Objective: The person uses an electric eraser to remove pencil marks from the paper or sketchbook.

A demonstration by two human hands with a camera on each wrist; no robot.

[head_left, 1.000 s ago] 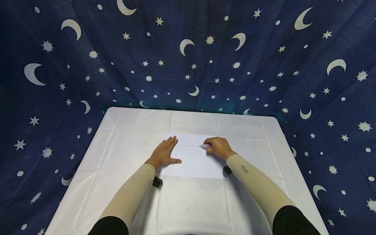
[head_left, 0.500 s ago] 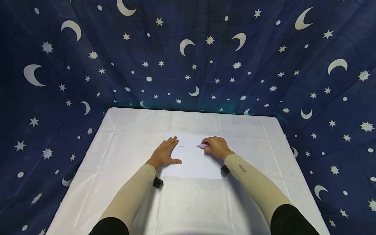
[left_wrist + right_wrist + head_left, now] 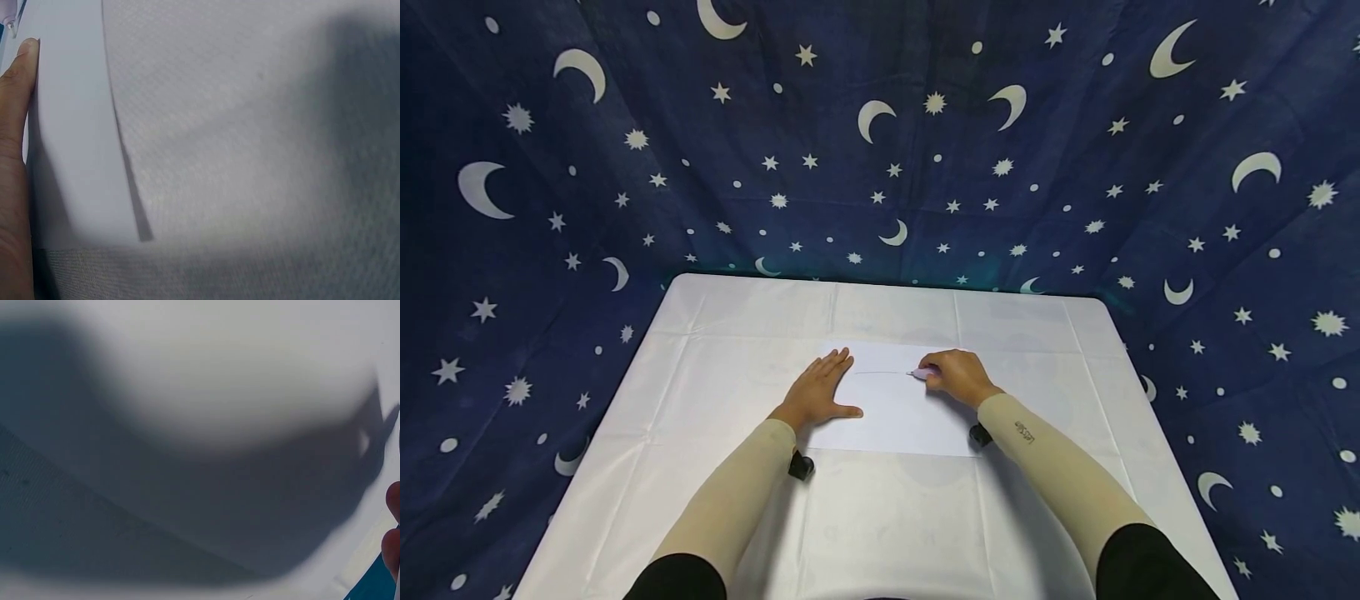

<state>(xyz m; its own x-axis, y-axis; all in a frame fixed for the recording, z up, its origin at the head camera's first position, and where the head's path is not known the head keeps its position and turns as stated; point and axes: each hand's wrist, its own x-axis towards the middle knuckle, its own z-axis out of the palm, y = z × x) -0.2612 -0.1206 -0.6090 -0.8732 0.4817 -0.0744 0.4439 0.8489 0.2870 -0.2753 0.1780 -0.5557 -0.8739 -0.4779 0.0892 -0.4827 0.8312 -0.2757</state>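
Note:
A white sheet of paper lies on the table, and a thin dark line runs across its upper part. My left hand rests flat over the sheet's left edge with fingers straight and thumb spread. In my right hand I grip a thick pale lilac pen, its narrow tip at the right end of the line. The left wrist view shows the pen at its top left corner, beyond my left thumb. Only fingertips of the right hand show in the right wrist view.
The table wears a creased white cloth. Behind it and at both sides hangs a dark blue curtain printed with moons and stars. Small black wrist cameras sit under both forearms.
The right hand shifted slightly left along the line with the pen, then back right. The line looks a little clearer than a second ago. My left hand has stayed in place.

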